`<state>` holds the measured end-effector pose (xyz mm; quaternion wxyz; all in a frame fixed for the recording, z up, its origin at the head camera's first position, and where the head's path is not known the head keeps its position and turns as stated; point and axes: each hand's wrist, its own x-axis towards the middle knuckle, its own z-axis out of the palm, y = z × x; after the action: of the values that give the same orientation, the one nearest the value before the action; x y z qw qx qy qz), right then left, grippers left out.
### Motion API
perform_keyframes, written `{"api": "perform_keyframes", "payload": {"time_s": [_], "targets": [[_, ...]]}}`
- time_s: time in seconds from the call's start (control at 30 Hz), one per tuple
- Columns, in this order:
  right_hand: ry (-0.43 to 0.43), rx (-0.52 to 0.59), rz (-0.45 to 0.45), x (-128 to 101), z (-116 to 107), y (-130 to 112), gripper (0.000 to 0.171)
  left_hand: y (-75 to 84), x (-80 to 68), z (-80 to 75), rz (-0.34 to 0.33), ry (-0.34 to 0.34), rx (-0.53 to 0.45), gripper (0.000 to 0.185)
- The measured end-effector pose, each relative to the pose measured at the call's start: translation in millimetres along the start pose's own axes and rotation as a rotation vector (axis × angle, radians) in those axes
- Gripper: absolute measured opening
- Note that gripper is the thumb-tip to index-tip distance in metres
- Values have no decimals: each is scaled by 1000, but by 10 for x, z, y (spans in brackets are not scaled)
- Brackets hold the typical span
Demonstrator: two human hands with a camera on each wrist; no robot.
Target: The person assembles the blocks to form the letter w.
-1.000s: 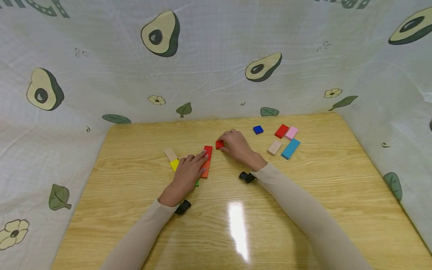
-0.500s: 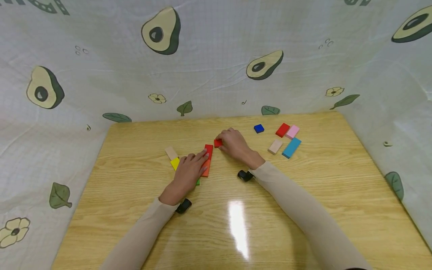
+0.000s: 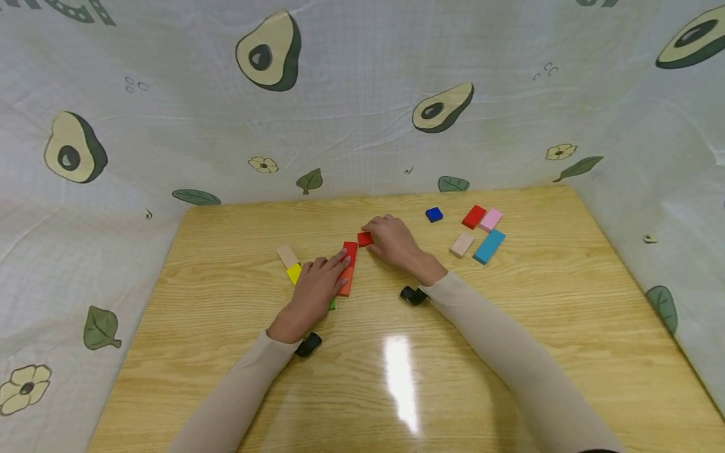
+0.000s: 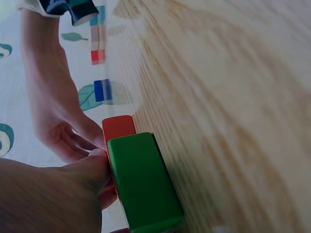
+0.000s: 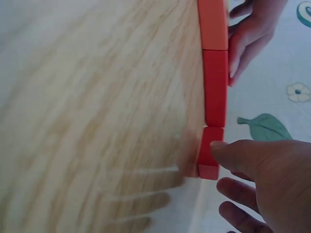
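Note:
In the head view my right hand (image 3: pixel 393 244) pinches a small red block (image 3: pixel 364 239) at the table's back middle. Its thumb lies against the block (image 5: pixel 209 145) in the right wrist view, and the other fingers are partly hidden. Just left of that block a longer red block (image 3: pixel 350 248) stands end to end with an orange-red block (image 3: pixel 346 283). My left hand (image 3: pixel 318 286) rests over this row, its fingers fairly straight and touching the blocks. Under that hand a green block (image 4: pixel 141 179) is mostly covered from above. A yellow block (image 3: pixel 294 273) and a beige block (image 3: pixel 287 255) extend beyond it.
Towards the back right lie a dark blue block (image 3: pixel 434 214), a red block (image 3: pixel 474 217), a pink block (image 3: pixel 490 219), a pale wood block (image 3: pixel 461 245) and a light blue block (image 3: pixel 489 246). Avocado-print cloth (image 3: pixel 351 145) hangs behind the wooden table (image 3: pixel 226 226).
My right hand has slid the small red block slightly left, closer to the longer red block. The left hand has stayed in place on the blocks.

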<state>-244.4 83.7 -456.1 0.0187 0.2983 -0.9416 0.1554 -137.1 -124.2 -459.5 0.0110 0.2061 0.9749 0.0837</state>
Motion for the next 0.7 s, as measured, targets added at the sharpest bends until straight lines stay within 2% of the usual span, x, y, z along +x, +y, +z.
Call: {"api": "perform_keyframes", "payload": {"time_s": [0.3, 0.7], "targets": [[61, 84, 69, -367, -191, 113, 46, 7, -20, -1, 1, -1, -11, 48], [137, 80, 158, -874, -356, 401, 51, 0, -23, 1, 15, 15, 17, 47]]}}
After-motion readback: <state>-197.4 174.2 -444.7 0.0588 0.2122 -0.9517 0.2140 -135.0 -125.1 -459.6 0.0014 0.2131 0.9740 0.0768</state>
